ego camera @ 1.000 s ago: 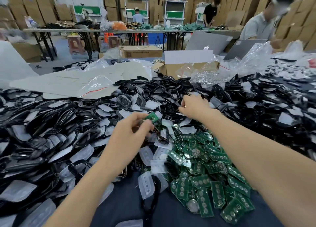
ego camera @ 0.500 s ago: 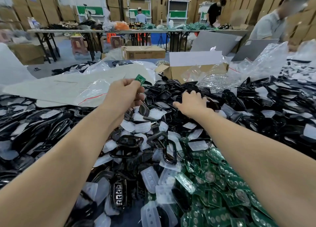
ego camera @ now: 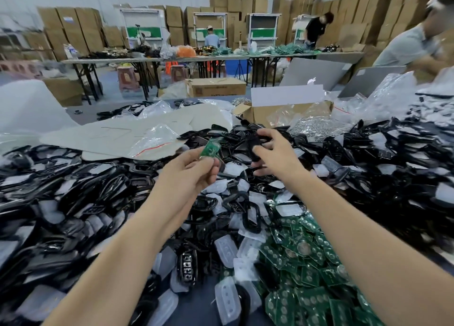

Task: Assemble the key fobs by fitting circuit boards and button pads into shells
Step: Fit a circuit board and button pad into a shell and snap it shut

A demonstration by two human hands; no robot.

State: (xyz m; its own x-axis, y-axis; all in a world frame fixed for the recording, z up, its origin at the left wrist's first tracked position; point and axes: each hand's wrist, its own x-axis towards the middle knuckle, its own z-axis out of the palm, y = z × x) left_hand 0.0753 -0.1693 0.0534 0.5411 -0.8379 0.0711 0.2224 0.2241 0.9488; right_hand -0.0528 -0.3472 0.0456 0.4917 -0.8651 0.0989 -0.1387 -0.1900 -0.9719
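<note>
Two hands are raised above the parts heap, close together but not touching. The left hand (ego camera: 194, 171) pinches one green circuit board (ego camera: 210, 147) between thumb and fingertips, and the board stands up out of the grip. The right hand (ego camera: 276, 153), at 3 o'clock from it, has thumb and fingers curled round a black shell (ego camera: 253, 142); blur hides the shell's details. Board and shell are near each other but apart, not mated.

Progress, as judged: one board and one shell are picked. The board is not yet seated, and neither hand holds a button pad. No finished fob can be identified in view. Seating the board, adding a pad and closing the shell all appear to remain.

Stock: loose black shells (ego camera: 81, 203) cover the table from 9 o'clock round to 3 o'clock. Translucent button pads (ego camera: 226, 250) lie scattered among them and at 6 o'clock. A heap of green circuit boards (ego camera: 307, 271) sits at 5 o'clock, beside the right forearm.

Beyond: a flat cardboard sheet (ego camera: 118, 134) lies at 11 o'clock and an open carton (ego camera: 258, 114) holding plastic bags at 12 o'clock. A laptop (ego camera: 317, 72) stands at 1 o'clock, and another person (ego camera: 412, 45) is at 2 o'clock.
</note>
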